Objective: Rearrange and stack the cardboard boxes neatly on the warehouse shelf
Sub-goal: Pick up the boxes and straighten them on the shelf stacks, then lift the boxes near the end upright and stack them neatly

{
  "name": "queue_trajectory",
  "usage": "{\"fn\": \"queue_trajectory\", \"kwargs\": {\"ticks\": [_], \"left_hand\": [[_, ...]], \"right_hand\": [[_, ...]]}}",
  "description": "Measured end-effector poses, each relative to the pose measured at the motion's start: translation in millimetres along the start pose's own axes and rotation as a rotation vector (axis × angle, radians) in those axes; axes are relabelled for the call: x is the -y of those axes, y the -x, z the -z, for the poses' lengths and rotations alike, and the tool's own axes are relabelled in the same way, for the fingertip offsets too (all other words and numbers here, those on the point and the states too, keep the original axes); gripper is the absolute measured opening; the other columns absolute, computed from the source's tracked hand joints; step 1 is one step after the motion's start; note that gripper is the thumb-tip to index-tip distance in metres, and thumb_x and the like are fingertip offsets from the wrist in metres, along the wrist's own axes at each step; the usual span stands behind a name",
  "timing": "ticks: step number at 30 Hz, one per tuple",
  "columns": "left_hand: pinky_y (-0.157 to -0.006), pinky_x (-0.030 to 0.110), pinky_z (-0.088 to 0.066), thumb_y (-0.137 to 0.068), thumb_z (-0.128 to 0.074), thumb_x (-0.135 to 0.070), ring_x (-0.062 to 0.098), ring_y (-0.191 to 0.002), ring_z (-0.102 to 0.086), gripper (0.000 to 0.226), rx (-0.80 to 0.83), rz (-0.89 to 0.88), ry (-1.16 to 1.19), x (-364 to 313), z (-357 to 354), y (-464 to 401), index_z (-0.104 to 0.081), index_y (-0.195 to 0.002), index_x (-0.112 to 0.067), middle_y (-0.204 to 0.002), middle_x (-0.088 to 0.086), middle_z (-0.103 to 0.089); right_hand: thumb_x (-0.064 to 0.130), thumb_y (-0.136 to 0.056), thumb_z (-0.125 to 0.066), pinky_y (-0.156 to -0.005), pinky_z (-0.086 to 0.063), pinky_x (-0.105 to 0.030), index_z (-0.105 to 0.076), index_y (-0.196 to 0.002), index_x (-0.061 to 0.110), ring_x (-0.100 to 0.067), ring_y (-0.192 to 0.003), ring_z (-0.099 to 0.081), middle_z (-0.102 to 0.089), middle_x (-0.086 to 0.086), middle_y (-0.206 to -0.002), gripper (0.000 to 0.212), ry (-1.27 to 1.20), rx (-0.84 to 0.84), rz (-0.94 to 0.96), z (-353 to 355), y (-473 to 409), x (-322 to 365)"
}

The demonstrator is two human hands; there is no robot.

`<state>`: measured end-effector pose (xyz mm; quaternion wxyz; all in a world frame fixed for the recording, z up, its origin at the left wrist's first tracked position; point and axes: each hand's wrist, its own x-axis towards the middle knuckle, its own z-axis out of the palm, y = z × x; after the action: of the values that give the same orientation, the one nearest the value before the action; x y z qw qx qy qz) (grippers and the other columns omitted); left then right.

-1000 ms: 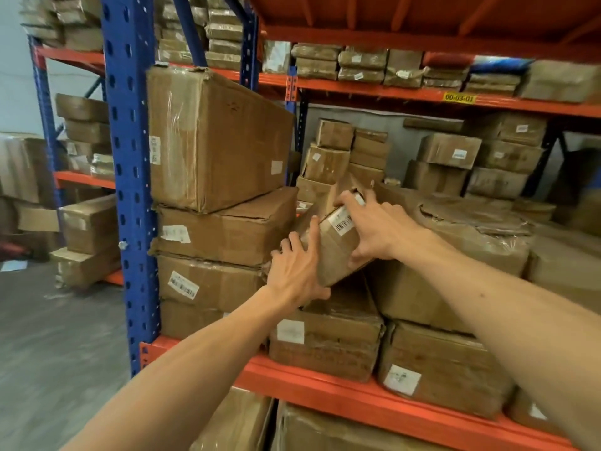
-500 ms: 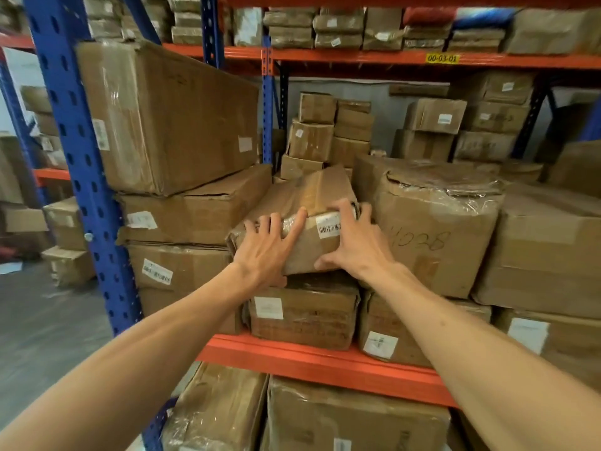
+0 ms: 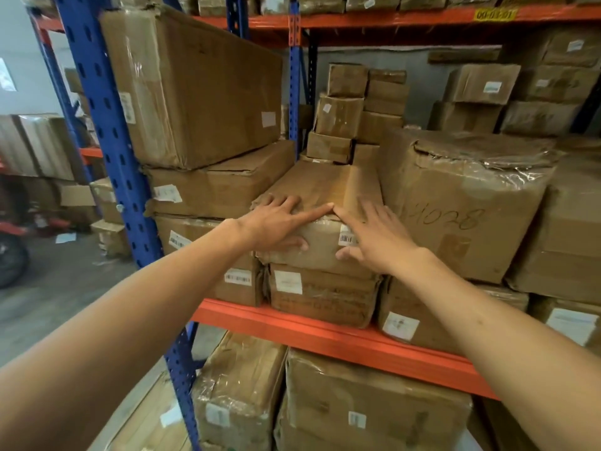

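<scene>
A flat cardboard box [image 3: 325, 187] with a barcode label lies level on top of a lower box [image 3: 322, 297] in the middle of the orange shelf [image 3: 325, 333]. My left hand [image 3: 276, 222] rests on its near top edge, fingers straight across the top and thumb down the front face. My right hand [image 3: 370, 239] presses the same front corner beside the label, fingers spread flat, thumb below. The two index fingertips meet on the box edge.
A tall stack of large boxes [image 3: 195, 89] stands to the left against the blue upright [image 3: 107, 125]. A big taped box marked in pen [image 3: 465, 203] stands close on the right. Small boxes [image 3: 344, 109] are piled behind. More boxes fill the shelf below.
The box, tilted and held up between both hands a second ago, now lies flat on the lower box. Both hands have flattened onto its front edge.
</scene>
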<state>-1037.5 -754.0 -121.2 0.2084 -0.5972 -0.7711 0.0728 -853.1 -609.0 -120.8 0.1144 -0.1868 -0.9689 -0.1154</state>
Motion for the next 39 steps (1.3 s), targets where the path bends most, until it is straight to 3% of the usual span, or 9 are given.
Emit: {"fn": "queue_trajectory", "kwargs": {"ticks": [5, 8, 11, 15, 20, 25, 31, 35, 39], "left_hand": [[-0.11, 0.056, -0.033, -0.091, -0.023, -0.073, 0.043, -0.132, -0.044, 0.079, -0.154, 0.031, 0.01, -0.1, -27.0, -1.0, 0.004, -0.157, -0.04, -0.15, 0.02, -0.041], [-0.117, 0.056, -0.025, -0.089, -0.03, -0.072, 0.039, -0.142, -0.035, 0.089, -0.128, 0.103, 0.01, -5.3, -26.7, -2.2, -0.01, -0.162, -0.025, -0.156, 0.016, -0.035], [-0.119, 0.059, -0.017, -0.091, -0.042, -0.069, 0.035, -0.148, -0.025, 0.089, -0.115, 0.196, 0.029, -18.9, -21.4, 2.5, -0.013, -0.161, -0.024, -0.16, 0.011, -0.028], [-0.12, 0.062, -0.012, -0.092, -0.053, -0.064, 0.033, -0.151, -0.014, 0.093, -0.075, 0.282, 0.036, -31.5, -13.6, 15.0, -0.006, -0.16, -0.022, -0.162, 0.011, -0.019], [-0.123, 0.058, -0.001, -0.097, -0.042, -0.065, 0.04, -0.154, 0.001, 0.098, -0.067, 0.323, 0.089, -27.0, -8.3, 42.2, 0.018, -0.159, -0.021, -0.166, 0.024, 0.001], [-0.124, 0.057, -0.002, -0.098, -0.042, -0.063, 0.041, -0.153, -0.001, 0.094, -0.262, 0.456, 0.17, -0.2, 10.7, 65.8, 0.012, -0.161, -0.019, -0.166, 0.026, -0.003], [-0.123, 0.055, -0.008, -0.092, -0.055, -0.066, 0.044, -0.151, -0.005, 0.109, -0.533, 0.818, 0.399, 77.0, 38.7, 77.3, 0.011, -0.16, -0.01, -0.161, 0.033, -0.006], [-0.121, 0.056, -0.01, -0.087, -0.063, -0.065, 0.047, -0.151, -0.003, 0.119, -0.548, 0.987, 0.689, 123.3, 47.8, 83.3, 0.013, -0.159, -0.009, -0.162, 0.031, -0.002], [-0.12, 0.056, -0.014, -0.082, -0.068, -0.068, 0.045, -0.151, -0.003, 0.127, -0.533, 1.044, 0.845, 156.0, 35.6, 80.9, 0.012, -0.159, -0.007, -0.163, 0.025, -0.001]], "right_hand": [[0.066, -0.094, -0.049, -0.122, 0.009, -0.056, -0.009, -0.161, 0.029, -0.03, -0.153, -0.015, -0.025, -0.012, -0.162, 0.086, 0.067, -0.069, 0.042, -13.8, -6.8, -9.6], [0.07, -0.093, -0.045, -0.119, 0.017, -0.058, -0.015, -0.16, 0.023, -0.032, -0.154, -0.011, -0.025, -0.014, -0.162, 0.087, 0.123, -0.089, -0.021, -14.8, -6.4, -6.6], [0.072, -0.092, -0.045, -0.113, 0.025, -0.061, -0.015, -0.161, 0.023, -0.034, -0.155, 0.003, -0.016, -0.018, -0.166, 0.089, 0.133, -0.075, -0.102, -16.9, -1.7, -1.2], [0.067, -0.095, -0.045, -0.114, 0.02, -0.065, -0.01, -0.162, 0.025, -0.037, -0.154, 0.015, 0.0, -0.022, -0.168, 0.086, 0.115, -0.029, -0.126, -7.3, 5.7, 4.2], [0.068, -0.098, -0.039, -0.117, 0.017, -0.063, 0.005, -0.162, 0.032, -0.036, -0.152, 0.024, 0.019, -0.016, -0.168, 0.086, 0.043, -0.094, 0.007, -5.5, 21.5, -0.7], [0.072, -0.095, -0.037, -0.117, 0.017, -0.061, 0.004, -0.161, 0.04, -0.034, -0.152, 0.025, 0.02, -0.014, -0.167, 0.084, -0.071, -0.131, 0.028, 4.6, 9.9, 3.6], [0.073, -0.093, -0.045, -0.121, 0.012, -0.057, 0.0, -0.157, 0.046, -0.032, -0.154, 0.018, 0.017, -0.011, -0.168, 0.083, -0.187, -0.177, 0.087, 57.6, -51.3, 23.3], [0.074, -0.091, -0.048, -0.121, 0.007, -0.054, -0.001, -0.155, 0.051, -0.031, -0.154, 0.013, 0.015, -0.007, -0.168, 0.083, -0.23, -0.248, 0.144, 110.4, -111.2, 53.7], [0.071, -0.092, -0.05, -0.122, 0.002, -0.054, -0.007, -0.155, 0.05, -0.03, -0.155, 0.009, 0.012, -0.003, -0.168, 0.079, -0.221, -0.343, 0.231, 162.3, -165.9, 100.3]]}}
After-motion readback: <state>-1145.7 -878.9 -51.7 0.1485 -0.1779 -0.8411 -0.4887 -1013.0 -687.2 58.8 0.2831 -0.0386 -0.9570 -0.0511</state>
